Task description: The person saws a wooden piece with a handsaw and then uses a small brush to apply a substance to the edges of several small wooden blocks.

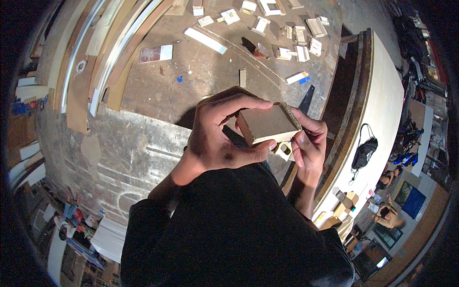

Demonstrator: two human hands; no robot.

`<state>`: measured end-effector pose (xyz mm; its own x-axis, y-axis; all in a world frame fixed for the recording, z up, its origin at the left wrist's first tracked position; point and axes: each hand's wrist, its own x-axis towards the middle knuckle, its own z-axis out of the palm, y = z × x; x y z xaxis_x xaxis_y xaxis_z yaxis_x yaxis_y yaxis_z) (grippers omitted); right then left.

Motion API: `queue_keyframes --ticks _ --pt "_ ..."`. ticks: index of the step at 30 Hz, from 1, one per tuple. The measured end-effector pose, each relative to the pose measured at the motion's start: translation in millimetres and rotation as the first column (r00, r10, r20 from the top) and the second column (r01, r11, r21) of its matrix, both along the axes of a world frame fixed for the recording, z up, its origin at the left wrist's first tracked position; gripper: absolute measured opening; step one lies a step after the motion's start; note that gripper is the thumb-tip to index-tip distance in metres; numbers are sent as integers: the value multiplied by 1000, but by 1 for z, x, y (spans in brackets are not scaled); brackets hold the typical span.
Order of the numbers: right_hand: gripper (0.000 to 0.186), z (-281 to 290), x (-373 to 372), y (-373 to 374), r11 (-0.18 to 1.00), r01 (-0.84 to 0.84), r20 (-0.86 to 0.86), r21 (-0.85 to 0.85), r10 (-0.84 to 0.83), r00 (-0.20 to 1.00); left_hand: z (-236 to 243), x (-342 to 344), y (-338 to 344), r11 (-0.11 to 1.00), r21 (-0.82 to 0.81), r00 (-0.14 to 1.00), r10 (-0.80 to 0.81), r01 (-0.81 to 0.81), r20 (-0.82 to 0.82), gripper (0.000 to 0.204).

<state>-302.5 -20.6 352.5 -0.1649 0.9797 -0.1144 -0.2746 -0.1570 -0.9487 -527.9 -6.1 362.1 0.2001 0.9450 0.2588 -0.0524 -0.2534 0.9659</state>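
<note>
Between my two hands is a small box-shaped wooden piece with a flat tan face and a narrow strip along its right end. My left hand is closed around its left side, forefinger along the far edge and thumb along the near edge. The fingers of my right hand pinch the right end, by the strip. Just below the piece, a pale block with a hole shows between my hands. Beyond my right hand lies a dark pointed blade on the worn worktable.
Small wooden pieces are scattered at the far right of the table. Long boards lie along the far left. A white strip rests between them. On the right, a pale panel holds a black pouch. People are at the right.
</note>
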Motion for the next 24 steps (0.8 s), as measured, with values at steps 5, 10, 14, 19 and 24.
queue_keyframes --ticks 5,10,14,19,24 --pt "50 -1 -3 0 1000 8 27 -15 -8 1000 -4 -2 2 1000 -22 1000 -5 5 -12 51" --pt "42 -10 -8 6 999 -23 119 -37 27 993 -29 -8 5 999 -35 999 29 -30 -25 48" --pt "32 -29 -18 14 986 -48 80 -162 61 995 -50 -19 4 965 -255 998 -40 53 56 51" --pt "26 -70 -29 25 948 -166 27 -272 180 983 -84 -33 6 944 -329 1000 11 -6 14 49" --pt "28 -118 -51 34 923 -115 135 -366 175 975 -131 -48 13 946 -313 984 26 -82 -178 48"
